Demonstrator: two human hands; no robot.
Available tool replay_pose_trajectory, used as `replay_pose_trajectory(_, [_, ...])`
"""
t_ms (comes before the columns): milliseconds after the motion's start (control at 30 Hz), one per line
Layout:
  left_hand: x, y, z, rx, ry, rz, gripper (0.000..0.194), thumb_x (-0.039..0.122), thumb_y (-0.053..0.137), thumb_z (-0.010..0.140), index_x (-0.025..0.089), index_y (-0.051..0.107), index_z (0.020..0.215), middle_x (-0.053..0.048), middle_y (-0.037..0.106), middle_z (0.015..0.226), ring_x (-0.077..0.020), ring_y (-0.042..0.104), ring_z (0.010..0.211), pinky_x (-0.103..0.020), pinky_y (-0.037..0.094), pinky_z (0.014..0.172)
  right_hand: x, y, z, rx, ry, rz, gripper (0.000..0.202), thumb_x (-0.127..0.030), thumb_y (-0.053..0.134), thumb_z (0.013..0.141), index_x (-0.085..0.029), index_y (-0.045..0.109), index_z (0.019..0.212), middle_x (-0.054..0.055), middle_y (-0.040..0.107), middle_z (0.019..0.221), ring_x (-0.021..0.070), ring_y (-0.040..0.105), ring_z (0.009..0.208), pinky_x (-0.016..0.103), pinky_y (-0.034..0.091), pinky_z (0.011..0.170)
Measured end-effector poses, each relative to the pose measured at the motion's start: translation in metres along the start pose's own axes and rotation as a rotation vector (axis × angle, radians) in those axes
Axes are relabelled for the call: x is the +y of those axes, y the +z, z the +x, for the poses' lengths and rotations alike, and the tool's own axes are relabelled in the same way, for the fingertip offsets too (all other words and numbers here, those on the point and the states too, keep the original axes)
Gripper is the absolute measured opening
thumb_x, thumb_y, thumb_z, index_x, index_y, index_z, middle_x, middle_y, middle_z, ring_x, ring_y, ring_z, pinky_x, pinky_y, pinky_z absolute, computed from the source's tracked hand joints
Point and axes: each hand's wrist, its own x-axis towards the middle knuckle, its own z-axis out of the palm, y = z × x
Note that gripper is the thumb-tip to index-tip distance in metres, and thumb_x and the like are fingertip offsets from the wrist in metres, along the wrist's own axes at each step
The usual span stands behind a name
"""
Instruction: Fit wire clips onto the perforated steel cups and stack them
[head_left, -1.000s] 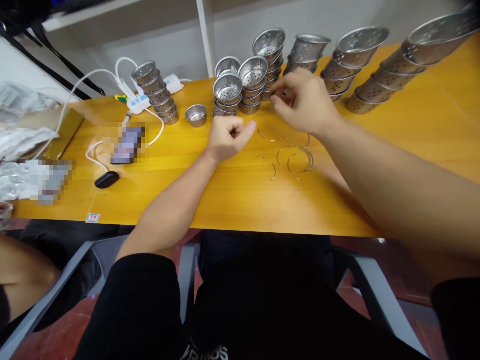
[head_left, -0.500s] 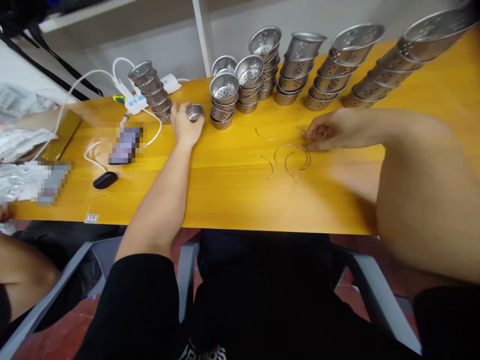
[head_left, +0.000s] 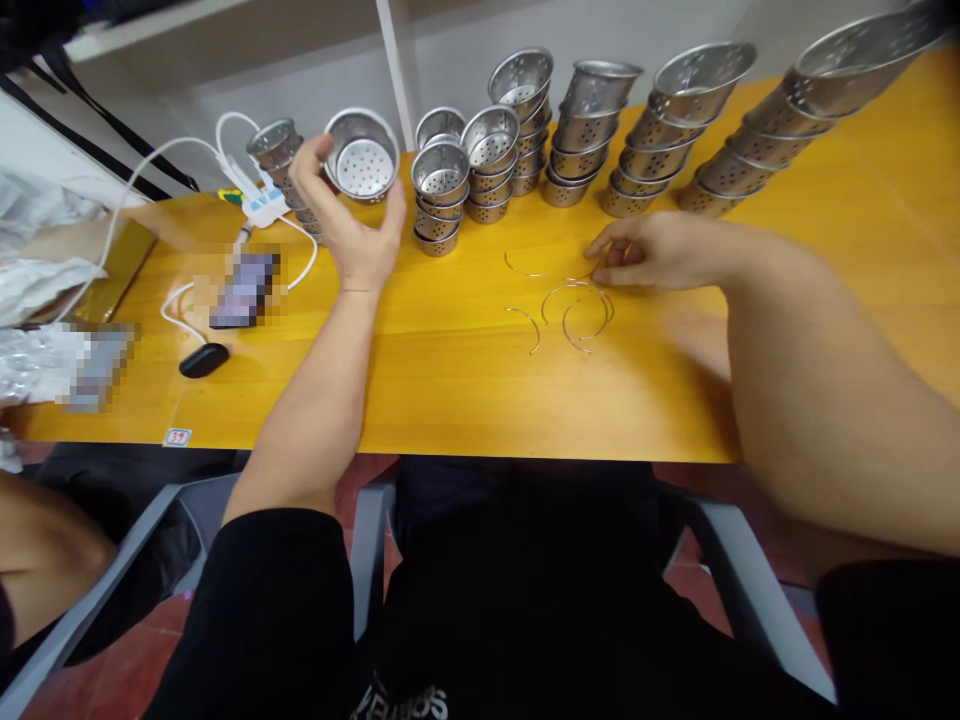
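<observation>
- Holding a single perforated metal cup (head_left: 363,155) in my left hand (head_left: 352,225), fingers clamped round its rim, mouth tilted toward me, raised clear of the worktop (head_left: 450,390) at about 11 o'clock from my seat.
- Change noted: half a second ago this cup sat on the worktop under the same hand, beside the leaning stack of cups (head_left: 279,160); it is now lifted off the surface.
- My right hand (head_left: 660,252) has come down from the cup stacks to the loose wire rings (head_left: 577,305) at 1 o'clock. Its fingertips are pinched together at the upper edge of the cluster, on what looks like one ring; the frame is too fine to confirm the grip.
- Rings lie scattered just ahead of me, some overlapping, one arc (head_left: 528,328) a little apart at their left.
- Judgement: one cup and one ring are being brought into play as a pair.
- Remaining stacked cups (head_left: 581,130) stand along the far edge, 12 to 2 o'clock, untouched.
</observation>
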Motion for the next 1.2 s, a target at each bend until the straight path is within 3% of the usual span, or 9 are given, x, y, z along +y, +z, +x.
replay_pose_trajectory(33, [0.015, 0.002, -0.004, 0.195, 0.134, -0.039, 0.104, 0.108, 0.077, 0.105, 0.036, 0.032, 0.166, -0.010, 0.051, 0.173, -0.0254, 0.042, 0.178, -0.052, 0.034, 0.166, -0.002, 0.001, 0.000, -0.001, -0.005, -0.014, 0.018, -0.011, 0.083, 0.122, -0.014, 0.082, 0.139, 0.016, 0.090, 0.120, 0.0262, 0.076, 0.093, 0.041, 0.059, 0.091])
replay_pose_trajectory(67, [0.032, 0.005, -0.011, 0.180, 0.219, -0.102, 0.109, 0.111, 0.072, 0.105, 0.038, 0.028, 0.173, -0.013, 0.050, 0.179, -0.0312, 0.045, 0.182, -0.054, 0.039, 0.164, -0.005, 0.002, 0.001, 0.001, -0.015, -0.035, 0.011, -0.010, 0.081, 0.121, -0.016, 0.084, 0.131, 0.016, 0.091, 0.120, 0.0267, 0.076, 0.094, 0.041, 0.058, 0.092])
replay_pose_trajectory(100, [0.048, 0.009, -0.019, 0.123, 0.269, -0.187, 0.109, 0.113, 0.066, 0.105, 0.039, 0.032, 0.177, -0.015, 0.051, 0.181, -0.0375, 0.048, 0.185, -0.057, 0.044, 0.162, -0.007, 0.003, 0.001, 0.010, -0.031, -0.065, 0.010, -0.009, 0.080, 0.120, -0.018, 0.084, 0.123, 0.016, 0.092, 0.119, 0.0273, 0.077, 0.095, 0.042, 0.057, 0.092])
replay_pose_trajectory(267, [0.096, 0.038, -0.059, -0.450, 0.150, -0.313, 0.105, 0.085, 0.103, 0.096, 0.034, 0.061, 0.177, -0.017, 0.065, 0.175, -0.0493, 0.065, 0.177, -0.067, 0.054, 0.154, -0.014, 0.018, 0.013, 0.076, -0.170, -0.234, 0.019, -0.011, 0.069, 0.116, -0.019, 0.086, 0.116, 0.019, 0.094, 0.125, 0.0330, 0.079, 0.101, 0.046, 0.059, 0.096])
replay_pose_trajectory(433, [0.087, 0.066, -0.073, -0.679, 0.083, -0.352, 0.106, 0.079, 0.113, 0.091, 0.033, 0.068, 0.175, -0.018, 0.069, 0.177, -0.0491, 0.068, 0.174, -0.066, 0.062, 0.147, -0.026, 0.041, 0.026, 0.122, -0.258, -0.285, 0.025, -0.030, 0.064, 0.121, -0.023, 0.087, 0.128, 0.023, 0.092, 0.135, 0.0442, 0.087, 0.117, 0.051, 0.064, 0.099])
replay_pose_trajectory(633, [0.068, 0.075, -0.077, -0.567, -0.013, -0.405, 0.103, 0.083, 0.108, 0.095, 0.032, 0.069, 0.175, -0.018, 0.072, 0.176, -0.0443, 0.070, 0.173, -0.059, 0.064, 0.145, -0.030, 0.051, 0.025, 0.232, -0.292, -0.140, 0.044, -0.046, 0.060, 0.126, -0.021, 0.085, 0.152, 0.026, 0.086, 0.148, 0.0503, 0.083, 0.134, 0.058, 0.065, 0.119])
replay_pose_trajectory(733, [0.063, 0.077, -0.080, -0.515, -0.105, -0.448, 0.095, 0.082, 0.102, 0.102, 0.035, 0.066, 0.177, -0.018, 0.069, 0.182, -0.0419, 0.073, 0.171, -0.055, 0.070, 0.137, -0.028, 0.055, 0.021, 0.263, -0.360, -0.085, 0.075, -0.072, 0.069, 0.123, -0.016, 0.079, 0.173, 0.030, 0.078, 0.166, 0.0562, 0.076, 0.150, 0.065, 0.060, 0.134])
replay_pose_trajectory(867, [0.058, 0.081, -0.081, -0.500, -0.143, -0.487, 0.089, 0.083, 0.095, 0.108, 0.036, 0.064, 0.177, -0.018, 0.067, 0.186, -0.0396, 0.075, 0.170, -0.052, 0.074, 0.130, -0.029, 0.063, 0.021, 0.169, -0.462, -0.110, 0.117, -0.099, 0.084, 0.105, -0.015, 0.072, 0.186, 0.034, 0.062, 0.190, 0.0687, 0.059, 0.171, 0.080, 0.047, 0.145])
replay_pose_trajectory(1200, [0.065, 0.078, -0.079, -0.570, -0.191, -0.473, 0.102, 0.089, 0.104, 0.097, 0.034, 0.068, 0.175, -0.019, 0.068, 0.186, -0.0409, 0.076, 0.165, -0.050, 0.074, 0.126, -0.011, 0.049, 0.027, 0.130, -0.504, -0.040, 0.040, -0.050, 0.079, 0.118, -0.029, 0.096, 0.148, 0.020, 0.087, 0.153, 0.0495, 0.083, 0.140, 0.061, 0.064, 0.126])
